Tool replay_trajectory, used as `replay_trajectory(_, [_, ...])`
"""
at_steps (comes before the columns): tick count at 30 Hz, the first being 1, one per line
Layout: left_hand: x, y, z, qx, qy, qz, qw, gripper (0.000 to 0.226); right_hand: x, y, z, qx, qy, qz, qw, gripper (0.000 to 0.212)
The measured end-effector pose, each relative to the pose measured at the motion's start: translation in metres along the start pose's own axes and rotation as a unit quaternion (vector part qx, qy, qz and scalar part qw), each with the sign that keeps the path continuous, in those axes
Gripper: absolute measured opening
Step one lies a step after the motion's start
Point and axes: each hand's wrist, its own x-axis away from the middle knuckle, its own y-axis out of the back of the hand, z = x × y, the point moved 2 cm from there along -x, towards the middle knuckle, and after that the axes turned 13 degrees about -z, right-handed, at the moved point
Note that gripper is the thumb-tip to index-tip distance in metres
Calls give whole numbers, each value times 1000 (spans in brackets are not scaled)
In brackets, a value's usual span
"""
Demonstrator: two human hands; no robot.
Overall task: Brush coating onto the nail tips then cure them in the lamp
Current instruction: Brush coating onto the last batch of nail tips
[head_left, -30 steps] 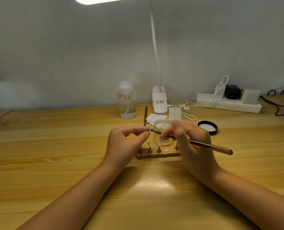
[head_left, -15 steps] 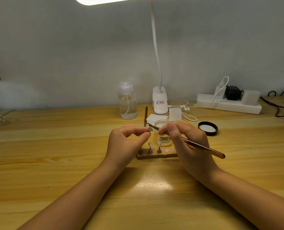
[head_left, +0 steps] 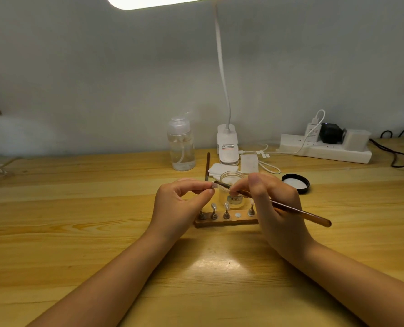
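- Clear plastic bottle, upper middle of the frame, round, with a pump top and a thin tube inside.
- Left hand, centre: its grip is closed, thumb and forefinger pinching a small pale nail tip above the counter, which is glossy yellow wood with visible grain.
- Wooden holder, lower centre, a flat strip carrying small metal stands topped with clear tips.
- Clear round jar, behind the holder; its label is too small to read.
- Right hand: grip clamped on a slim amber brush, bristles touching the nail tip.
- White lamp, clip base, label unreadable.
- Black round lid, white inside, right of centre.
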Motion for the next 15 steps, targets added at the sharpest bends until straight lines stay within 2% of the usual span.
replay_trajectory(6, [-2, -3, -1, -9, -7, 6, 1000, 14, 1, -3, 1, 10, -5, 18, 1000, 43])
replay_trajectory(15, [-4, -5, -1, -5, -4, 6, 1000, 15, 1, 3, 0, -27, -45, -26, 998, 43])
